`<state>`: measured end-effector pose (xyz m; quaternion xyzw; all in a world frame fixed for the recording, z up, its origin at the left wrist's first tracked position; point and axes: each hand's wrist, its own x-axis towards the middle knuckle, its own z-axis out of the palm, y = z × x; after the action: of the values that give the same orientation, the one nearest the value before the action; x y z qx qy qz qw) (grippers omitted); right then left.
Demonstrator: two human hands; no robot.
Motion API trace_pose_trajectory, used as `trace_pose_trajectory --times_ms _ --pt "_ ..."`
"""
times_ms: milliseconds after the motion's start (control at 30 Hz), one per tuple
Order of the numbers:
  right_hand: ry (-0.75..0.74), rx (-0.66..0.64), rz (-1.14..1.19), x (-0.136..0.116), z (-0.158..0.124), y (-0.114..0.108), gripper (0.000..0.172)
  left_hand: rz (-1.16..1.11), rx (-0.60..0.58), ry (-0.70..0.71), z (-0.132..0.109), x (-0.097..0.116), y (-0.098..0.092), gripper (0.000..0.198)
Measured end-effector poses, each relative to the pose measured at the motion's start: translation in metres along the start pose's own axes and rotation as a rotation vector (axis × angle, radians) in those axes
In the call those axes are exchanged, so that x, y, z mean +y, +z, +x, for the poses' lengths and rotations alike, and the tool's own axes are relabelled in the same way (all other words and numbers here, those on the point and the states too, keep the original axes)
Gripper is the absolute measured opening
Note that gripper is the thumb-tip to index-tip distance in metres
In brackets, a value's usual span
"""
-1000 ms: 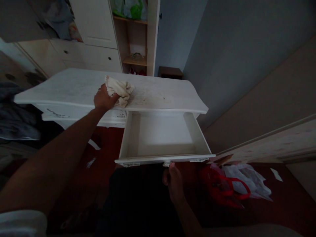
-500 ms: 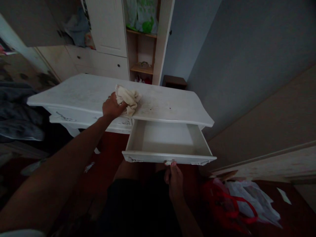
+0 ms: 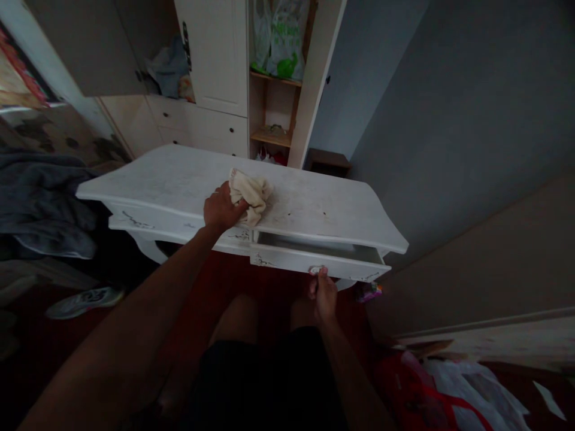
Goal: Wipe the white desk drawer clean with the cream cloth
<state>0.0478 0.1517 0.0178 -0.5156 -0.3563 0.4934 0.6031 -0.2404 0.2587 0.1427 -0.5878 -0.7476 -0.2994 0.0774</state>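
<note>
Grey bedding (image 3: pixel 45 197) lies in a heap at the far left, and a pale shoe (image 3: pixel 83 299) sits on the dark red floor (image 3: pixel 238 272) just in front of it. Next comes a long white table (image 3: pixel 171 176) with curly legs and some small dark specks on its top. Behind the table stands a tall cream cupboard (image 3: pixel 215 54), and green and white plastic bags (image 3: pixel 278 42) sit on an open shelf in it. The person's left arm reaches out over the floor to the front edge of the table. The left hand (image 3: pixel 221 209) is closed around a crumpled cream cloth (image 3: pixel 249 194), and the cloth rests on the table top, near the middle. Just to the right, under the table top, is a white drawer (image 3: pixel 314 260). It is open only a crack, so a thin dark gap shows above its front. A small handle (image 3: pixel 317 270) sits in the middle of the drawer front. The right hand (image 3: pixel 324 293) comes up from below, and its fingers are pinched tight on that handle. The person's knees show under both arms. A plain grey wall (image 3: pixel 449 90) fills the right side, and red and white bags (image 3: pixel 449 395) lie on the floor in the bottom right corner
</note>
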Motion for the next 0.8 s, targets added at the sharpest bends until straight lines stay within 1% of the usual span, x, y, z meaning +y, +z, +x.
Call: trace_pose_trajectory --times_ms 200,267,367,500,667,733,800 --pt "-0.032 -0.087 0.021 0.010 0.043 0.004 0.055 -0.021 0.029 -0.022 -0.002 0.001 0.003 0.076" --pt "-0.073 -0.069 -0.002 0.016 0.055 0.005 0.052 -0.025 0.034 -0.027 -0.003 0.000 0.005 0.075" --pt "-0.132 0.004 -0.016 0.023 0.068 0.010 0.048 -0.021 0.054 -0.027 -0.003 -0.001 0.007 0.073" --pt "-0.139 0.089 0.011 0.027 0.078 0.021 0.048 -0.003 0.070 -0.027 -0.003 -0.002 0.009 0.074" --pt "-0.098 0.119 -0.012 0.026 0.081 0.022 0.048 0.015 0.061 -0.046 -0.004 0.000 0.007 0.076" --pt "-0.069 0.114 -0.023 0.024 0.082 0.017 0.050 0.018 0.060 -0.051 -0.004 0.001 0.007 0.076" --pt "0.008 0.049 -0.027 0.020 0.082 0.010 0.056 0.018 0.063 -0.050 -0.005 0.001 0.007 0.076"
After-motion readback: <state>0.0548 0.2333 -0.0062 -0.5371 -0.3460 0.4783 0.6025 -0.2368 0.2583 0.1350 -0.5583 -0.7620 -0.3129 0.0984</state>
